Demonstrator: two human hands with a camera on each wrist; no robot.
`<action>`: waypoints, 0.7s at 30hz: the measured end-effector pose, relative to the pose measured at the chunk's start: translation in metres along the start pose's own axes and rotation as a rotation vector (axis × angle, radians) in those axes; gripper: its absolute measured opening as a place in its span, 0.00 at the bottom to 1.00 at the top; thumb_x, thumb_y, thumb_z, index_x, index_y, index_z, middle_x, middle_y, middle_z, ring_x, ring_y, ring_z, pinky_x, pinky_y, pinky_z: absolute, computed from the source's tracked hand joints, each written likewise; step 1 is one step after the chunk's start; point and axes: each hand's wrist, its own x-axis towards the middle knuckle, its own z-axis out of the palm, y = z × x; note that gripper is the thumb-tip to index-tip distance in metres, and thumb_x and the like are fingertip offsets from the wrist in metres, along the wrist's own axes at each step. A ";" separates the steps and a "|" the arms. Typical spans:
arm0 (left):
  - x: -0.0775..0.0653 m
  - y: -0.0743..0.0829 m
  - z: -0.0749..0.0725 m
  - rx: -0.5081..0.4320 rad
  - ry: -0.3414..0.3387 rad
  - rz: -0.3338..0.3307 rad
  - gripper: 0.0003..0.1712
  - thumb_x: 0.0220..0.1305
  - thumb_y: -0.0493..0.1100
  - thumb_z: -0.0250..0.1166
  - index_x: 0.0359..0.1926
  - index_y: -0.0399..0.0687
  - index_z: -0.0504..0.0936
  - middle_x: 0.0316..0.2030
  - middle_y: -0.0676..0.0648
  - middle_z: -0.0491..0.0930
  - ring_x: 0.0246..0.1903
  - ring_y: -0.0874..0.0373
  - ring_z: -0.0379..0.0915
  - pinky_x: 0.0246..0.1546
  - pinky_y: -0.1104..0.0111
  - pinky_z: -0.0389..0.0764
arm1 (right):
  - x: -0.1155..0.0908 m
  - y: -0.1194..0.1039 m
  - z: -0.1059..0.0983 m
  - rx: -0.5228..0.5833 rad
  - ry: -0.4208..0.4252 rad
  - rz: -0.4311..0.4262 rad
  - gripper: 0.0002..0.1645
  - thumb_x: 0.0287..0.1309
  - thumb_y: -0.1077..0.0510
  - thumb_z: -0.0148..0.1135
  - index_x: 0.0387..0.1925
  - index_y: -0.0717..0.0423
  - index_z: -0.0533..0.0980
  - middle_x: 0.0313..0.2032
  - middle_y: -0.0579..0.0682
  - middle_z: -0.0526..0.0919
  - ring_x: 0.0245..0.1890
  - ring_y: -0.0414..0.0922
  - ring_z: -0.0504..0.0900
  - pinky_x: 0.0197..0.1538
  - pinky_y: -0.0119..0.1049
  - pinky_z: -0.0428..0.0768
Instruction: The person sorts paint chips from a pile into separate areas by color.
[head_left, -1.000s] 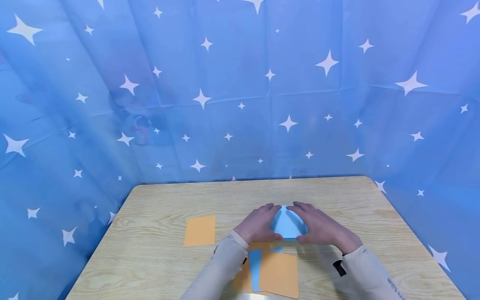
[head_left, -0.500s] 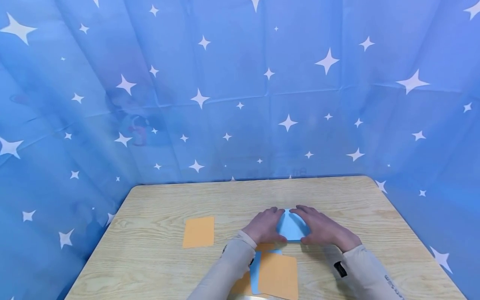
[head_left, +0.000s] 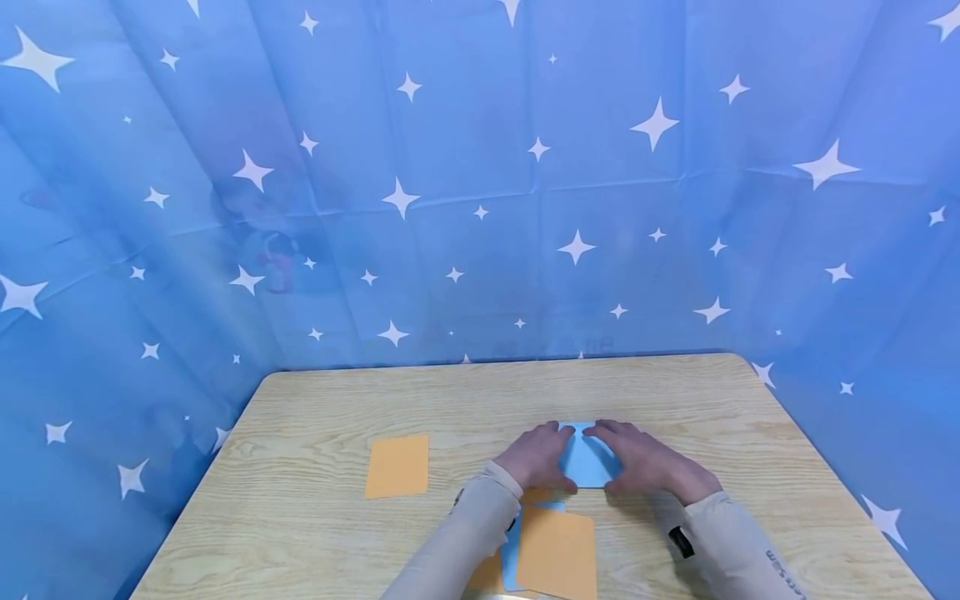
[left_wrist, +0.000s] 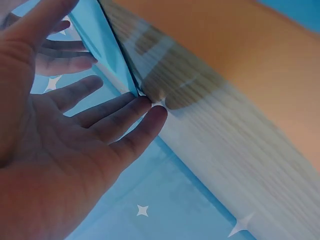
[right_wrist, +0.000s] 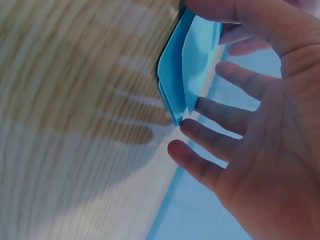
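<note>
A few blue paper sheets (head_left: 587, 462) lie low over the table between my two hands. My left hand (head_left: 536, 458) holds their left side, thumb at the near edge and fingers toward the far edge. On the opposite side my right hand (head_left: 645, 458) spans them in the same way. In the right wrist view the blue sheets (right_wrist: 172, 75) bow and part slightly, with fingertips touching a corner. The left wrist view shows blue paper (left_wrist: 107, 45) between the thumb and the slightly bent fingers. Whether the sheets touch the table everywhere cannot be seen.
A single orange sheet (head_left: 397, 467) lies to the left on the wooden table (head_left: 300, 533). Nearer me is an overlapping pile with an orange sheet (head_left: 557, 554) on top of a blue sheet (head_left: 511, 554), partly under my left forearm. A starry blue curtain (head_left: 480, 250) stands behind.
Both hands have come slightly lower and nearer with the blue sheets, the left one also shifting right. The bundle's near edge looked thicker before and looks flatter now.
</note>
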 end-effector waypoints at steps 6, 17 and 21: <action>0.000 0.001 0.001 0.025 -0.018 -0.019 0.49 0.56 0.62 0.76 0.74 0.55 0.68 0.73 0.46 0.67 0.65 0.54 0.72 0.61 0.65 0.77 | 0.002 0.003 0.002 -0.025 -0.005 0.003 0.51 0.43 0.56 0.81 0.70 0.59 0.70 0.69 0.68 0.67 0.61 0.66 0.71 0.49 0.60 0.77; -0.039 -0.004 -0.013 0.088 0.017 0.019 0.48 0.61 0.69 0.69 0.76 0.57 0.66 0.76 0.47 0.63 0.75 0.50 0.60 0.68 0.50 0.72 | -0.017 -0.021 0.007 -0.101 0.064 0.003 0.50 0.48 0.46 0.79 0.70 0.57 0.70 0.69 0.66 0.69 0.67 0.70 0.68 0.59 0.71 0.71; -0.060 -0.010 -0.018 0.059 0.013 0.042 0.50 0.60 0.70 0.68 0.77 0.56 0.64 0.76 0.46 0.62 0.75 0.49 0.59 0.69 0.47 0.69 | -0.028 -0.034 0.012 -0.096 0.074 -0.030 0.51 0.50 0.43 0.78 0.71 0.59 0.68 0.70 0.67 0.69 0.69 0.71 0.66 0.61 0.76 0.66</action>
